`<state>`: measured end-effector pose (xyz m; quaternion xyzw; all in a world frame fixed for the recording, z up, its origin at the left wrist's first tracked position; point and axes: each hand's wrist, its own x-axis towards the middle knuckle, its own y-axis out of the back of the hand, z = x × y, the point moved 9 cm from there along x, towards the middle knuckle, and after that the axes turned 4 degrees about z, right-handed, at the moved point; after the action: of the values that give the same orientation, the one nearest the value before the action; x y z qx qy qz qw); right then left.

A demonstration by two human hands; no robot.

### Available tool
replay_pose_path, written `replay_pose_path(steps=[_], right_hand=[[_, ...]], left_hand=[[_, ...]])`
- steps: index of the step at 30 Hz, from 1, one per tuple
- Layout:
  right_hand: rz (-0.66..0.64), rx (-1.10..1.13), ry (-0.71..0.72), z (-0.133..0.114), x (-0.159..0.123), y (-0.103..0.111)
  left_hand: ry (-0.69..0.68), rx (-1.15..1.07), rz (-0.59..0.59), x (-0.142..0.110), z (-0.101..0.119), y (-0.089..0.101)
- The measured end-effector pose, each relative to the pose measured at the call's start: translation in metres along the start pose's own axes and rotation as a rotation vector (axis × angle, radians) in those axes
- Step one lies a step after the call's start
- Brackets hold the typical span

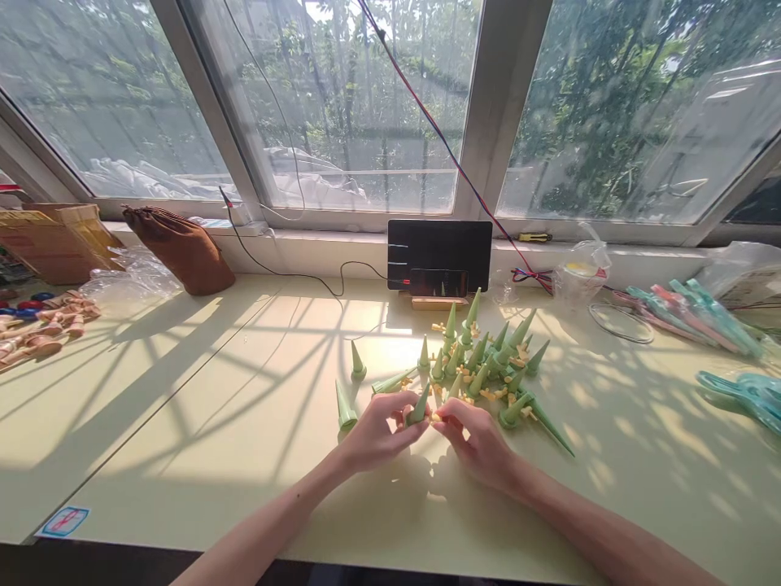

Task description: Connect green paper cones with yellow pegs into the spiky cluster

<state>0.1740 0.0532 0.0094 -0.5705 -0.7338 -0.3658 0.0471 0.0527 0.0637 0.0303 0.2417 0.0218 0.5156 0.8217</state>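
My left hand (386,431) is closed around a small green cone (420,405) with its tip pointing up. Beside it, my right hand (476,435) pinches a small yellow piece (435,417) at the cone's side. Whether that piece touches the cone or sits in it, I cannot tell. Just beyond both hands lies a cluster of green cones (482,374), many with yellow pieces sticking out. To the left, one cone (357,361) stands upright and a larger cone (345,409) stands near my left wrist.
A black tablet (439,248) leans at the window sill behind a phone on a wooden stand (438,303). A brown drawstring bag (178,251) and wooden pieces (52,325) are at left. Bagged plastic items (701,313), a cup (577,281) and teal scissors-like handles (748,395) lie right.
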Motion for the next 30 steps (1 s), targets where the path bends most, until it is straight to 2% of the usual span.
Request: replay_pose_path(steps=[8, 18, 23, 30], right_hand=[[-0.026, -0.020, 0.045, -0.0027, -0.0016, -0.0015], [-0.059, 0.031, 0.005, 0.0000, -0.0030, -0.0050], [-0.035, 0.042, -0.022, -0.0007, -0.0003, -0.0025], [0.021, 0.037, -0.019, -0.0057, 0.0010, 0.0025]], left_hand=[[-0.058, 0.029, -0.019, -0.0008, 0.0077, -0.0016], [-0.081, 0.039, -0.049, -0.0021, 0.0084, -0.0044], [-0.063, 0.036, -0.008, -0.0022, 0.0058, -0.0008], [-0.008, -0.079, 0.051, 0.0003, 0.0011, 0.0051]])
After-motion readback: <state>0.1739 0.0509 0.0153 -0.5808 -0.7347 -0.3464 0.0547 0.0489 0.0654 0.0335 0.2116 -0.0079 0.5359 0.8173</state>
